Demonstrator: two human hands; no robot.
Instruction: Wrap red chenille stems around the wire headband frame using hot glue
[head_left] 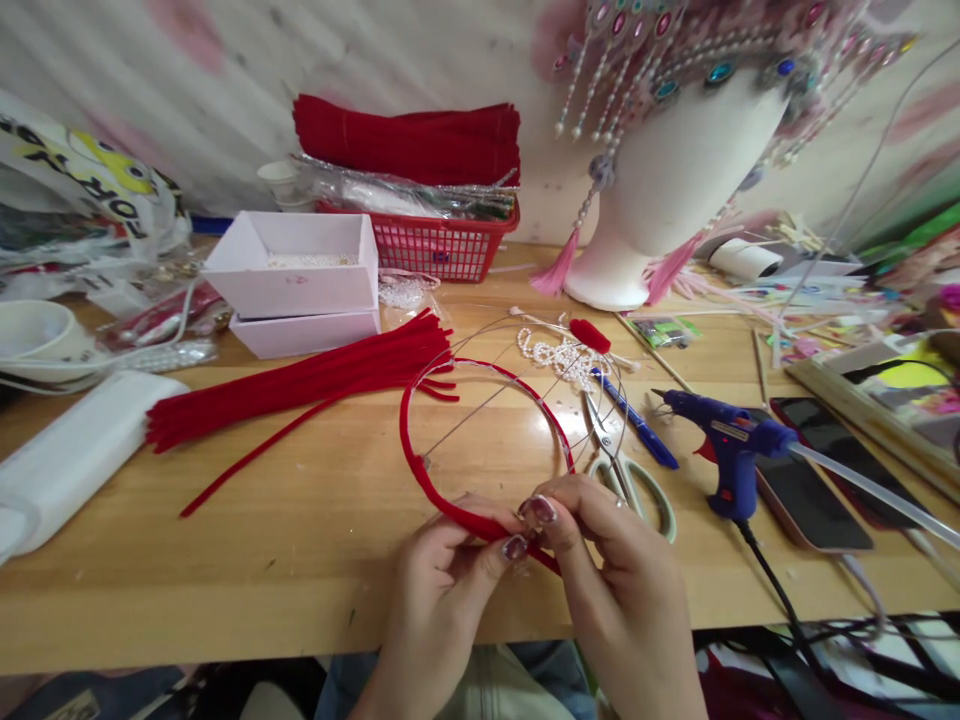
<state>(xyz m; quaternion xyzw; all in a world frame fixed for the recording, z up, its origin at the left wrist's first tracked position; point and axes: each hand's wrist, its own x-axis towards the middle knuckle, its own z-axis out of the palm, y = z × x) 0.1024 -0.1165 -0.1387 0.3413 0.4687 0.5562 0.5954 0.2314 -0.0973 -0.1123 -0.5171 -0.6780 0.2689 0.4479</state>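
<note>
Both hands hold a red fuzzy-wrapped hoop (pixel 406 425) just above the table's front edge. Thin wire runs across and beyond it. My left hand (pixel 442 590) pinches the hoop's near side, with the thumb pressed on the red wrapping. Close beside it, my right hand (pixel 619 590) has thumb and fingertips closed at the same near section; what exactly lies between those fingertips is too small to make out. Behind the hoop lies a bundle of red pipe cleaners (pixel 300 385), with one loose red pipe cleaner (pixel 255 465) in front of it.
Scissors (pixel 622 465), a blue pen (pixel 637 420) and white bead strings (pixel 555 355) lie right of the hoop. Further right are a blue glue gun (pixel 727 440) and phones (pixel 814 500). White boxes (pixel 292 285), a red basket (pixel 442 245) and a mannequin head (pixel 660 190) stand behind.
</note>
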